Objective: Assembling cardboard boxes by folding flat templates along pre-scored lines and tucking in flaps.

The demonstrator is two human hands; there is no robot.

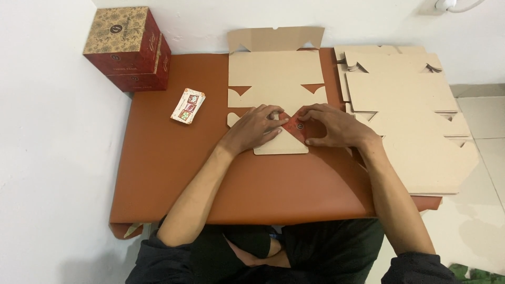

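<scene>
Brown worktop (173, 173). Stack of flat cardboard blanks (415, 121), three o'clock, well apart. Unfolded box blank (276, 73), centre: light, stiff, creasing easily, best held at flap edges. Finished red-and-gold boxes (129, 47), ten o'clock. Left hand (255, 128) and right hand (329, 125), each grip flat, pressing the blank's red-printed flaps (294, 126) down. Small printed card (188, 105), nine o'clock; nothing obstructs.
</scene>
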